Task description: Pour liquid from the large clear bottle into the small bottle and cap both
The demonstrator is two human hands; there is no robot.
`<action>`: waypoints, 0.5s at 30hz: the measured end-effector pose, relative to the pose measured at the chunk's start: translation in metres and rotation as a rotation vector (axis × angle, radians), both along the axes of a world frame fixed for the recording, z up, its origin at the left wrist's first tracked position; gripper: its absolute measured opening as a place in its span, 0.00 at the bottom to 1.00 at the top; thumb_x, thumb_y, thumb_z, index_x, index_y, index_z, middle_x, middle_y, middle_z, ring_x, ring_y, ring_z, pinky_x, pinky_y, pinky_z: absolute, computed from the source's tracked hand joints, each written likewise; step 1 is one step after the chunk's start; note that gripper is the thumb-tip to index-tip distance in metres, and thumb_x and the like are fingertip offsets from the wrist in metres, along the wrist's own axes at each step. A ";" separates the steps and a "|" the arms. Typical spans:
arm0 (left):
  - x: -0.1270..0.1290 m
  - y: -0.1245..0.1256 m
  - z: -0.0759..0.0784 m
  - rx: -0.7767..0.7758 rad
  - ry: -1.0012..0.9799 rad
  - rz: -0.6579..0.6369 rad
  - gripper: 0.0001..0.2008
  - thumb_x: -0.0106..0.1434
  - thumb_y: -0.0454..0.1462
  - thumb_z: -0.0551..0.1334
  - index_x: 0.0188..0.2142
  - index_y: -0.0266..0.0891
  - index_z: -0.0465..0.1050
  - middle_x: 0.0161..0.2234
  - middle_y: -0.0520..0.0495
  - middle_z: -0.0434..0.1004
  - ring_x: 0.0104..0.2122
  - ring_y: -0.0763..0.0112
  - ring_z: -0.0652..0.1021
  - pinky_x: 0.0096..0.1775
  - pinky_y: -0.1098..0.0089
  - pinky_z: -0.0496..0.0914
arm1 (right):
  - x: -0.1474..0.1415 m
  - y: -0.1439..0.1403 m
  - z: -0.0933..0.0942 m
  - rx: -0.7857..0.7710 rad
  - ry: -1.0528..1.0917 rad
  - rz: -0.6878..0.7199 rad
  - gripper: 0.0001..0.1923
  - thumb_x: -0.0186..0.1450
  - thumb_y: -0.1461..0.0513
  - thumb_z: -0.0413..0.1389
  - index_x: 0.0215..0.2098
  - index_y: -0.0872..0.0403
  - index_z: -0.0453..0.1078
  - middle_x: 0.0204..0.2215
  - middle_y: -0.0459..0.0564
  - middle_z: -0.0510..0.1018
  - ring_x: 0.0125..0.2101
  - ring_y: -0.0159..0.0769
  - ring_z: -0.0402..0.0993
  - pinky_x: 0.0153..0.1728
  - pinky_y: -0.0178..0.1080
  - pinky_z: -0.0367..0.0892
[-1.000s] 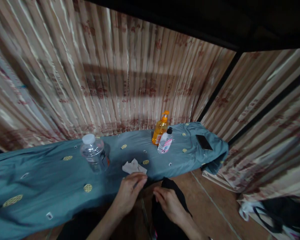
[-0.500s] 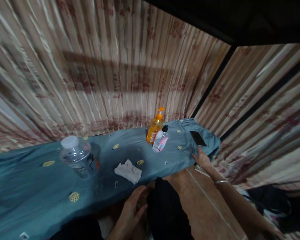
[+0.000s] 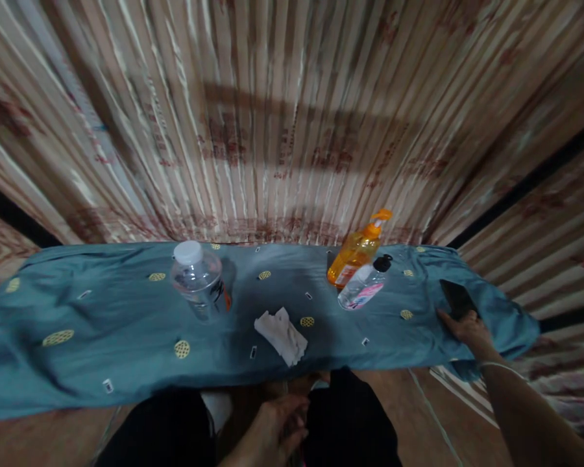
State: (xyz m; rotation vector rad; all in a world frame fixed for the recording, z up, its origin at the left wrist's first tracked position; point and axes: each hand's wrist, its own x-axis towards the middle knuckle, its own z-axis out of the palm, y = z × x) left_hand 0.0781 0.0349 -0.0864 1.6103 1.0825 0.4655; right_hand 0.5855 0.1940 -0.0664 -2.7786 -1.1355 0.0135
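At the right end of the cloth-covered table, my right hand point(image 3: 470, 331) is at the near end of a dark smartphone point(image 3: 458, 297), thumb by its left side and fingers bent over its near edge. The phone lies flat or nearly so. My left hand point(image 3: 277, 425) is low between my knees, in front of the table edge, its fingers curled; what they hold, if anything, is hidden. Above it on the table is a crumpled white cloth or tissue point(image 3: 282, 335).
A large clear bottle with a white cap point(image 3: 200, 282) stands left of centre. An orange pump bottle point(image 3: 354, 256) and a clear bottle with a black cap point(image 3: 364, 285) stand together right of centre. Striped curtain point(image 3: 272, 130) hangs behind the blue-green tablecloth point(image 3: 126, 318).
My view has turned left, showing the table's left end. My right hand has moved from the table edge onto the phone's near end. My left hand remains curled between my knees.
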 end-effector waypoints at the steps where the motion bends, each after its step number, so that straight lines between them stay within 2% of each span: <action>1: 0.000 0.000 -0.001 0.009 -0.012 -0.001 0.20 0.62 0.33 0.61 0.54 0.40 0.76 0.43 0.42 0.82 0.43 0.62 0.81 0.47 0.66 0.72 | 0.000 0.004 0.000 0.002 0.034 -0.040 0.40 0.71 0.48 0.52 0.64 0.77 0.59 0.54 0.91 0.71 0.61 0.68 0.71 0.54 0.54 0.66; 5: 0.002 0.002 -0.014 0.051 -0.065 -0.005 0.19 0.62 0.35 0.62 0.53 0.42 0.76 0.42 0.43 0.83 0.40 0.62 0.82 0.43 0.68 0.72 | 0.004 0.018 0.001 0.062 0.103 -0.180 0.43 0.71 0.47 0.53 0.68 0.77 0.55 0.58 0.93 0.66 0.67 0.68 0.62 0.55 0.59 0.62; 9: 0.011 0.006 -0.043 0.028 -0.022 -0.049 0.21 0.55 0.33 0.65 0.50 0.40 0.77 0.39 0.43 0.84 0.36 0.62 0.82 0.38 0.68 0.72 | 0.012 0.022 -0.001 0.168 0.203 -0.249 0.45 0.70 0.46 0.54 0.71 0.71 0.53 0.62 0.92 0.61 0.71 0.67 0.54 0.56 0.64 0.58; 13: 0.017 0.009 -0.067 0.028 -0.032 -0.062 0.22 0.54 0.34 0.67 0.50 0.42 0.78 0.41 0.44 0.84 0.36 0.63 0.82 0.41 0.67 0.73 | 0.021 0.021 -0.009 0.244 0.296 -0.302 0.53 0.67 0.38 0.51 0.73 0.72 0.50 0.65 0.92 0.56 0.73 0.66 0.48 0.60 0.65 0.54; 15: 0.019 0.010 -0.072 0.030 -0.032 -0.067 0.21 0.56 0.37 0.68 0.51 0.43 0.78 0.42 0.44 0.84 0.37 0.63 0.82 0.42 0.68 0.73 | 0.028 0.021 -0.014 0.236 0.322 -0.305 0.61 0.64 0.33 0.48 0.72 0.76 0.48 0.64 0.95 0.54 0.73 0.69 0.46 0.61 0.65 0.53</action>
